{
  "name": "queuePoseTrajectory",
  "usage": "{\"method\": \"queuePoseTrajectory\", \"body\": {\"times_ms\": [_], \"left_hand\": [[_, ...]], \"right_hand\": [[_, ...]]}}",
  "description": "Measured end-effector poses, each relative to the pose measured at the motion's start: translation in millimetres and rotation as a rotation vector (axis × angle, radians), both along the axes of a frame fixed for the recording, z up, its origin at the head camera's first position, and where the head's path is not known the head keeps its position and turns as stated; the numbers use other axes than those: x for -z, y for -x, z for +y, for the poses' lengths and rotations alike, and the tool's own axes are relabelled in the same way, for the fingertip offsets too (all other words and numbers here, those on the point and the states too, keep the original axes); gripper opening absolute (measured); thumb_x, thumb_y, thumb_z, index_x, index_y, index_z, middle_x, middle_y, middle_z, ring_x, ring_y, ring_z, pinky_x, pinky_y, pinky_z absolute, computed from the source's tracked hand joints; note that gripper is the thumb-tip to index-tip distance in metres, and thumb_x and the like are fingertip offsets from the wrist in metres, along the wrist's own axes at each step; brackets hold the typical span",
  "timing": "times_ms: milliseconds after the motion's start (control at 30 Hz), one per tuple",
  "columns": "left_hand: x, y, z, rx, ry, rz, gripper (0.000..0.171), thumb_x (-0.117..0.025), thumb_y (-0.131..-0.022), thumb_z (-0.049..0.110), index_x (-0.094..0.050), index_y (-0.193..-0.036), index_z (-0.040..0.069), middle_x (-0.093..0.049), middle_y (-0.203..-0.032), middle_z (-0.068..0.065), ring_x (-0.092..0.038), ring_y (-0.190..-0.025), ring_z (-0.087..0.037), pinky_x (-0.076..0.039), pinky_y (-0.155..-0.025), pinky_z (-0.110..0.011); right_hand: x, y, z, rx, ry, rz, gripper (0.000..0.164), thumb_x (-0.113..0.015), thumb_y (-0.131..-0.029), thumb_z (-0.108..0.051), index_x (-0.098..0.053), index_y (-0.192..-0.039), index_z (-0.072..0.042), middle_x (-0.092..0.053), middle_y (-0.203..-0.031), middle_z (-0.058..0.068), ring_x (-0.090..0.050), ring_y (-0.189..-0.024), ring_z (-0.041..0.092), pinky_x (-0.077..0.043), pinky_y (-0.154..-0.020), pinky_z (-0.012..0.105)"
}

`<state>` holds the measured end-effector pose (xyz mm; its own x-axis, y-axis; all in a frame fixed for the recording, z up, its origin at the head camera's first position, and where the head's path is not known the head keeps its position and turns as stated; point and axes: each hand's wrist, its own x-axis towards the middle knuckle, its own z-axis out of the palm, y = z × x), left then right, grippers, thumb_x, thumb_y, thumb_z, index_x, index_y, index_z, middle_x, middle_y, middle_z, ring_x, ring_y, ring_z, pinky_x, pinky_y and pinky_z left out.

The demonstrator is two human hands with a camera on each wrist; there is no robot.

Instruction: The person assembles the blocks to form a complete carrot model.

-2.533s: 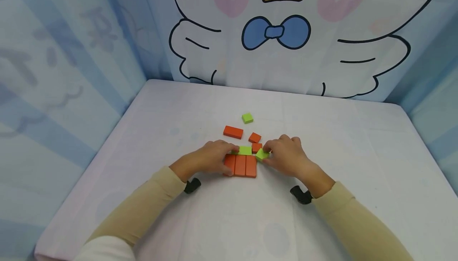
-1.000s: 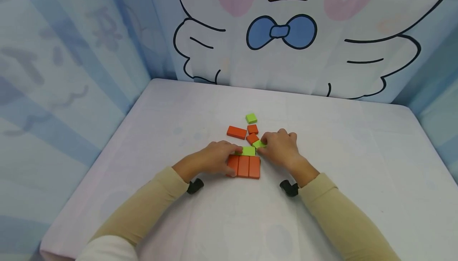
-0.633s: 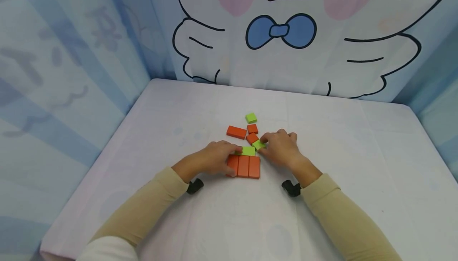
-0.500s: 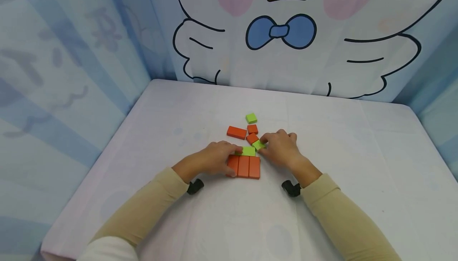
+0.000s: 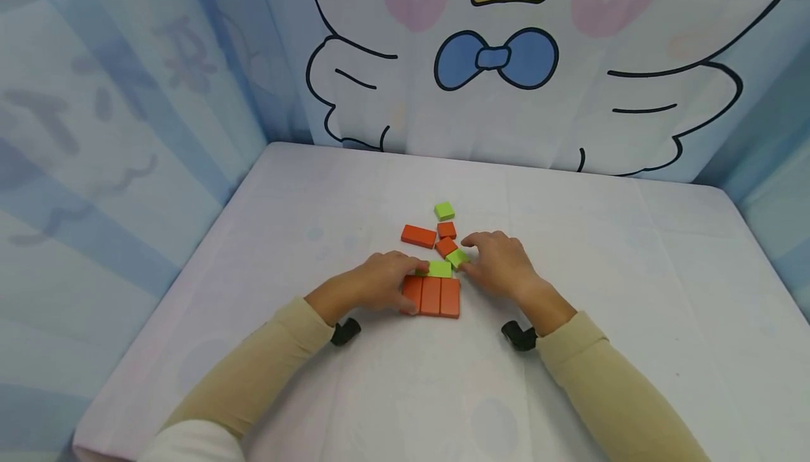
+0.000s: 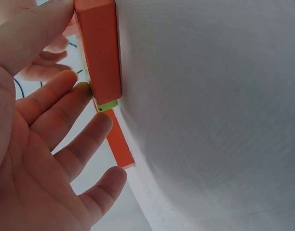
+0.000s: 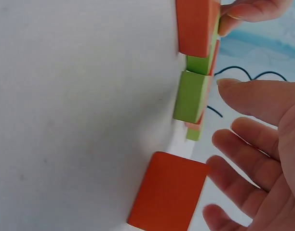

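In the head view my left hand spans the near-left of a block group, its thumb at the near end of three orange blocks laid side by side and its index finger on a green block along their far ends. In the left wrist view its other fingers spread loosely. To the right, my right hand is spread beside a small green block; the thumb is close to it and the index finger stands off. An orange block appears beside its fingers in the right wrist view, hidden in the head view.
Beyond the group lie two small orange blocks, a longer orange block and another small green block. A pale cloth covers the table. Printed curtains stand behind and at both sides.
My right hand moved the small green block away from the row, and the two small orange blocks shifted away too. Its index finger has since parted from the green block. My left hand stays put.
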<state>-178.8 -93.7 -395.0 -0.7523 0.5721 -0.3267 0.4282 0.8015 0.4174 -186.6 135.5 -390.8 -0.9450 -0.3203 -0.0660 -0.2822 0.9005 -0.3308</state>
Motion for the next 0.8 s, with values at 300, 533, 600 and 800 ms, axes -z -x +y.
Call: {"method": "queuePoseTrajectory", "body": {"times_ms": [300, 533, 600, 800], "left_hand": [[3.5, 2.4, -0.8, 0.041, -0.007, 0.024, 0.069, -0.08, -0.087, 0.035, -0.051, -0.147, 0.015, -0.055, -0.141, 0.001, -0.044, -0.133, -0.021, -0.031, -0.11, -0.043], [3.0, 2.0, -1.1, 0.046, -0.006, 0.027, 0.07, -0.079, -0.087, 0.036, -0.05, -0.147, 0.016, -0.054, -0.142, 0.002, -0.043, -0.133, -0.021, -0.031, -0.111, -0.044], [3.4, 1.8, -1.1, 0.043, -0.003, 0.028, 0.07, -0.079, -0.087, 0.037, -0.05, -0.147, 0.016, -0.054, -0.142, 0.003, -0.044, -0.133, -0.02, -0.031, -0.111, -0.044], [3.3, 1.6, -0.5, 0.038, -0.007, 0.022, 0.07, -0.08, -0.086, 0.037, -0.051, -0.147, 0.016, -0.055, -0.14, 0.002, -0.045, -0.131, -0.021, -0.032, -0.11, -0.043]], "right_hand": [[-4.6, -17.9, 0.2, -0.056, 0.095, -0.028, 0.049, -0.071, -0.093, -0.023, -0.059, -0.135, -0.001, -0.059, -0.136, 0.017, -0.051, -0.128, 0.037, -0.041, -0.104, 0.053], [1.9, -28.9, -2.9, -0.077, 0.101, -0.074, 0.055, -0.075, -0.091, -0.025, -0.057, -0.137, 0.0, -0.059, -0.134, 0.015, -0.05, -0.126, 0.037, -0.042, -0.105, 0.05], [4.3, -30.1, -3.9, -0.08, 0.102, -0.091, 0.059, -0.076, -0.09, -0.027, -0.056, -0.138, 0.0, -0.057, -0.137, 0.016, -0.049, -0.128, 0.037, -0.041, -0.106, 0.051], [7.2, -31.6, -6.0, -0.08, 0.101, -0.124, 0.065, -0.077, -0.089, -0.03, -0.053, -0.14, 0.001, -0.054, -0.141, 0.017, -0.048, -0.131, 0.036, -0.038, -0.108, 0.051]]}}
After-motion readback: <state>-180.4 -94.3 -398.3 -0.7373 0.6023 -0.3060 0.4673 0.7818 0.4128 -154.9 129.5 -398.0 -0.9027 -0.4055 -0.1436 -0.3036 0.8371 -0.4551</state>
